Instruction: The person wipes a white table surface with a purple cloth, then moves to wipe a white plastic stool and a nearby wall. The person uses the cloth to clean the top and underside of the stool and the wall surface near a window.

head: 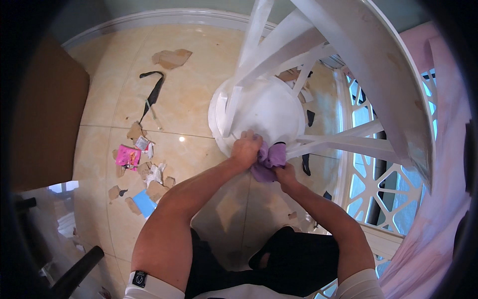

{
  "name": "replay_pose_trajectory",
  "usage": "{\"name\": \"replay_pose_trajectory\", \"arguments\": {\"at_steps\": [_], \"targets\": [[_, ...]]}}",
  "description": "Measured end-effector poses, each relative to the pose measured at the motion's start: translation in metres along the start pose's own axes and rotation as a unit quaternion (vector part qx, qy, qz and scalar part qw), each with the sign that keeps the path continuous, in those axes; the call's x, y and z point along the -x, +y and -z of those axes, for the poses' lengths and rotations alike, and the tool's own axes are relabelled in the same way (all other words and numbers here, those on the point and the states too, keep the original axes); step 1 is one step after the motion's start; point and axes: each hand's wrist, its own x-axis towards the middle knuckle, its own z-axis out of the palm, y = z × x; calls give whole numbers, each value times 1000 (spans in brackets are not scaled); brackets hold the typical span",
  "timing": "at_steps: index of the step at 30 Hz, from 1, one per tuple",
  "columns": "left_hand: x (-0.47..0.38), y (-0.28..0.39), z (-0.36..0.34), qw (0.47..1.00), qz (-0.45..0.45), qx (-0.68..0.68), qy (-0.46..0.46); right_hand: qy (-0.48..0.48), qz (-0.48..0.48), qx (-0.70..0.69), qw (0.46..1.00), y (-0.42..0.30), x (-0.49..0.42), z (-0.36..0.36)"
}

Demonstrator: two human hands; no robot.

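Note:
A purple cloth (267, 170) is bunched between my two hands at the near rim of a round white base (269, 108). My left hand (247, 149) grips the cloth's left side, knuckles over the rim of the base. My right hand (285, 175) pinches its lower right part, below a short dark edge on the cloth. White legs and struts (257, 63) rise from around the base towards a large round white panel (377, 74) at the upper right. Both hands' fingertips are partly hidden.
Torn cardboard (171, 58), a black strip (154, 95), a pink packet (128, 157) and a blue card (144, 203) litter the tiled floor at left. A brown box (48, 116) stands far left. A white lattice screen (388, 194) and pink curtain (444, 149) are at right.

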Motion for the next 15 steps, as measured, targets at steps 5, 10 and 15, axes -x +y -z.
{"name": "replay_pose_trajectory", "arguments": {"at_steps": [5,10,15], "targets": [[0,3,-16,996,-71,-55,-19,61,-38,-17,997,14,-13,-7],[10,-16,-4,987,-102,-75,-102,78,-19,-11,997,3,21,-65],[33,-50,25,989,-52,-114,-74,2,153,39,988,-37,37,-105]]}}
